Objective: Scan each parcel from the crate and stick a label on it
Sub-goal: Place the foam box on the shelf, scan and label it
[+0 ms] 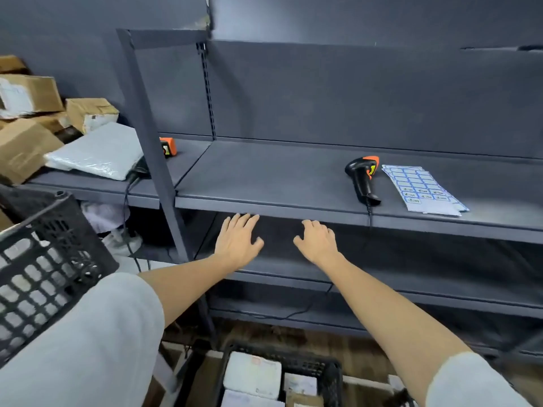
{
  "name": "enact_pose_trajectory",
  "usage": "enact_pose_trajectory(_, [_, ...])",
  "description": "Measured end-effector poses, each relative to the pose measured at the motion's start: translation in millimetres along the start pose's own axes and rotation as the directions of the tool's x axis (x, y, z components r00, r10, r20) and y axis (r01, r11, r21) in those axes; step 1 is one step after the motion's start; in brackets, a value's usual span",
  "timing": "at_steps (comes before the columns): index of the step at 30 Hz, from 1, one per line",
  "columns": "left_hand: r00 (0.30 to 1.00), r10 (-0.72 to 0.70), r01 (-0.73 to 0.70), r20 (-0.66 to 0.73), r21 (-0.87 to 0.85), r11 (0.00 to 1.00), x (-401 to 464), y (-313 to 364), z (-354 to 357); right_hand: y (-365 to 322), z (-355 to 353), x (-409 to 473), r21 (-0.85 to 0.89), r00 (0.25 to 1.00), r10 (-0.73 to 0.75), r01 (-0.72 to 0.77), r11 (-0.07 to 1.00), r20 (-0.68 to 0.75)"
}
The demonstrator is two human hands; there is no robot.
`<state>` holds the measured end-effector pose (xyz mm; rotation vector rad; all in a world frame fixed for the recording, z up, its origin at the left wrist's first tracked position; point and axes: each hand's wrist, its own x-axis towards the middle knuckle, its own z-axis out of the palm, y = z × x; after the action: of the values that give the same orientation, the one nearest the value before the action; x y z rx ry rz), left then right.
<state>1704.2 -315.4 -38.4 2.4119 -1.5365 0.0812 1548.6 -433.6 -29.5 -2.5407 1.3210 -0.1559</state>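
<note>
Below my forearms parcels (pixel 252 374) are sitting in the black crate (pixel 332 377) while my left hand (pixel 238 240) and right hand (pixel 318 240) are hovering, fingers spread and holding nothing, by the shelf (pixel 264 183) edge, barcode scanner (pixel 362 177) and label sheet (pixel 423 188) lying beyond.

Both bare forearms reach forward from pale rolled sleeves, palms down. The left hand (pixel 238 238) spreads its fingers nearly straight, thumb out to the side. The right hand (pixel 318 240) hangs beside it, fingers loosely bent, holding nothing.
</note>
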Motion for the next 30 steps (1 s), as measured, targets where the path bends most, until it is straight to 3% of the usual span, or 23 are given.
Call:
enact_pose_trajectory(9, [0.988, 0.125, -0.123, 0.096, -0.033, 0.992, -2.5, -24.0, 28.6, -5.3, 30.2, -17.1, -0.061, 0.992, 0.105, -0.101, 0.993, 0.064])
enact_pose_trajectory(16, [0.972, 0.141, -0.122, 0.190, -0.109, 0.986, -40.5, -29.6, 64.4, 11.8, 81.5, -38.3, -0.076, 0.976, 0.110, -0.097, 0.992, 0.189])
enact_pose_trajectory(25, [0.911, 0.071, -0.036, 0.407, -0.093, 0.995, -103.6, -39.1, 160.6, 45.3, 204.1, -79.3, -0.063, 0.848, 0.133, -0.117, 0.991, 0.512])
enact_pose_trajectory(30, [0.848, 0.027, 0.003, 0.529, -0.055, 0.998, -139.0, -56.7, 246.6, 67.9, 295.7, -91.2, -0.072, 0.783, 0.126, -0.104, 0.992, 0.610])
